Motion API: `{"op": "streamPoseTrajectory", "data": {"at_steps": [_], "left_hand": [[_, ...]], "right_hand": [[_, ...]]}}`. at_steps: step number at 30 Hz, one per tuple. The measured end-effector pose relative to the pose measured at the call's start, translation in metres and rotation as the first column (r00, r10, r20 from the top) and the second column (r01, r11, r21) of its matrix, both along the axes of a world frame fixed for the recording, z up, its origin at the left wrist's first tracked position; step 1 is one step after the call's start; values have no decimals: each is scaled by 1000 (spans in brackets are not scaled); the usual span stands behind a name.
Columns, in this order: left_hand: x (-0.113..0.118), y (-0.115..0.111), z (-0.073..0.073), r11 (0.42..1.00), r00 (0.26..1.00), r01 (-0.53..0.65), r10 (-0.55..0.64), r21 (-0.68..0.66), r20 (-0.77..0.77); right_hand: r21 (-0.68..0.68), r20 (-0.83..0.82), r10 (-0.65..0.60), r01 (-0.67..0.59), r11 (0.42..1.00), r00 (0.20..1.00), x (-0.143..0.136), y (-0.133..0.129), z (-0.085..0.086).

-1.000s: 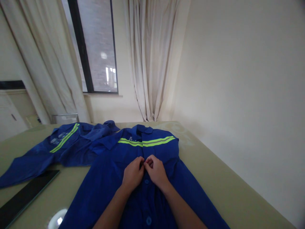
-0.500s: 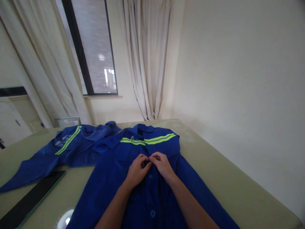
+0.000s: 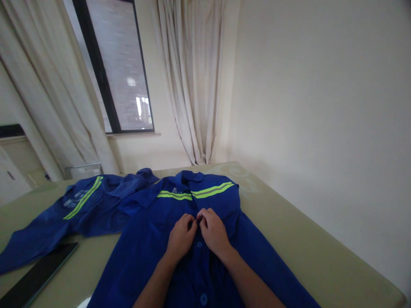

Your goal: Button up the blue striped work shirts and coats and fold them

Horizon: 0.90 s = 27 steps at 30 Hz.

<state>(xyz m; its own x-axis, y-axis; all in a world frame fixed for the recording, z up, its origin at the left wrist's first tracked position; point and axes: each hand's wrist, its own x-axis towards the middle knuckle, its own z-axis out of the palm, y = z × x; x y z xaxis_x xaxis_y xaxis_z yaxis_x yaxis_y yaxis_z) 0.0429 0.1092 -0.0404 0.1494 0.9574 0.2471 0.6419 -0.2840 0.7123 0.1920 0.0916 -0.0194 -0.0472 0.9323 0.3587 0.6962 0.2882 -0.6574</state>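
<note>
A blue work jacket point(image 3: 146, 246) with yellow-green reflective stripes lies spread out in front of me, collar at the far end. At its front opening, just below the chest stripe, my left hand point(image 3: 182, 235) pinches the fabric edge. My right hand point(image 3: 212, 229) pinches the same placket from the other side, fingertips almost touching the left ones. Whatever sits between the fingertips is hidden. Below the hands, a button point(image 3: 199, 244) and a larger button point(image 3: 204, 298) show on the placket.
A second blue jacket point(image 3: 105, 209) lies crumpled at the left, overlapping the first. Nearer me is a dark flat panel point(image 3: 41, 273) on the pale green table surface point(image 3: 289, 239). A wall point(image 3: 321, 107) borders the right; curtains point(image 3: 192, 85) and a window stand behind.
The view has shifted slightly, so the scene sits a little lower and further left. Both hands remain at the placket, with fingers curled in a little more.
</note>
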Motion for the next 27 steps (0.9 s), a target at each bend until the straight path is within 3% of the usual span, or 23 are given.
{"op": "streamPoseTrajectory", "data": {"at_steps": [6, 18, 27], "left_hand": [[-6, 7, -1, 999, 994, 1, 2, -33, 106], [-8, 13, -12, 999, 985, 26, -22, -24, 171], [-10, 13, -2, 989, 952, 136, -115, -55, 283]], "right_hand": [[-89, 108, -157, 166, 982, 982, 9, -1, 4], [-134, 11, -63, 64, 989, 998, 13, 0, 2], [-80, 16, -57, 58, 995, 998, 7, -2, 1]]}}
